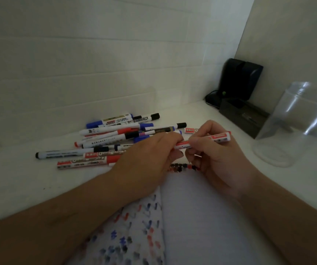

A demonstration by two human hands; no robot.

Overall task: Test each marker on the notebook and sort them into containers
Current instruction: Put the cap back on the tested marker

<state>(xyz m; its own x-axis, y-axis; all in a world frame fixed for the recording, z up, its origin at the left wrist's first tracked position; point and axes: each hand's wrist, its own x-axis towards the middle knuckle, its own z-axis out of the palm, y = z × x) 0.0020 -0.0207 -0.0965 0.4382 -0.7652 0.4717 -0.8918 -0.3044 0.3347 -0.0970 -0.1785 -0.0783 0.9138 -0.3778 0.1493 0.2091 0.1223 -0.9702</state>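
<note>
Both hands hold one red-and-white marker [218, 138] above the far edge of the open notebook [201, 217]. My right hand [216, 155] grips its barrel, whose rear end sticks out to the right. My left hand [150, 159] pinches the marker's left end between thumb and fingers; the cap or tip there is hidden. The notebook's left page [134, 236] carries many red, blue and black test marks, with a row of marks along the top of the right page. A pile of several markers [111, 138] lies on the white table beyond my left hand.
A clear plastic container [295, 123] stands on the table at the right. Behind it sit a dark rectangular box [243, 119] and a black device [239, 81] in the corner. White walls close off the back and right side.
</note>
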